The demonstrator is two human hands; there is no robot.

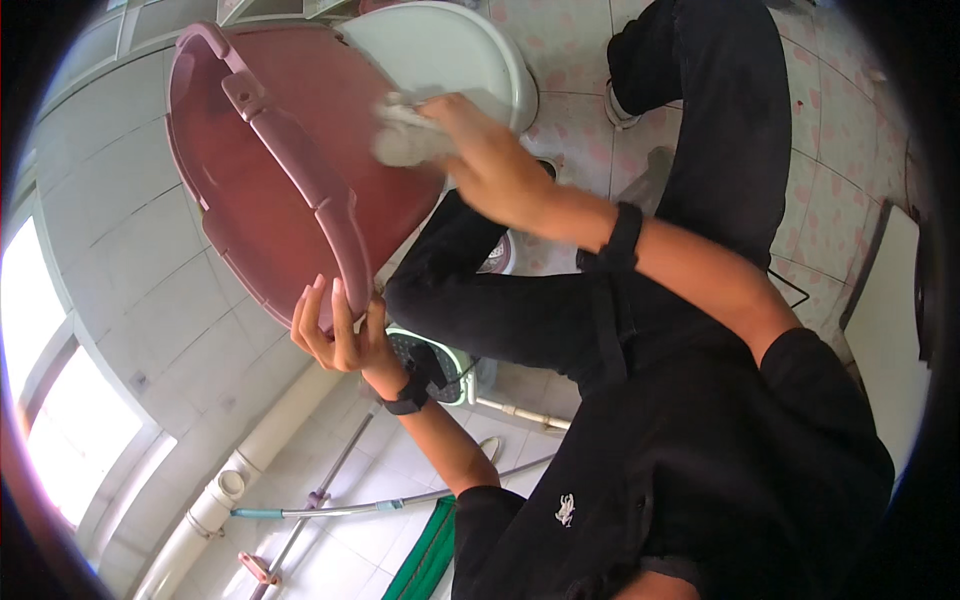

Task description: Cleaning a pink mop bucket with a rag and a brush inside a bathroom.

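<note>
A large pink plastic bucket (pixel 345 120) is tilted on its side in front of me, its curved handle (pixel 290 155) lying across its mouth. My left hand (pixel 345 335) holds the bucket at the rim by the lower end of the handle, fingers bent around the edge. Bunched in my right hand (pixel 500 170) is a pale grey-white cloth (pixel 408 138), close to the bucket's wall. That hand and the cloth are smeared by motion, so whether the cloth touches the bucket cannot be made out.
Behind the bucket stands a white round-edged tub or lid (pixel 450 60). A green-and-white container (pixel 462 385) sits below my knee. A white pipe (pixel 230 487), metal poles (pixel 390 505) and green fabric (pixel 425 550) lie lower left. At the right is a white panel (pixel 885 310).
</note>
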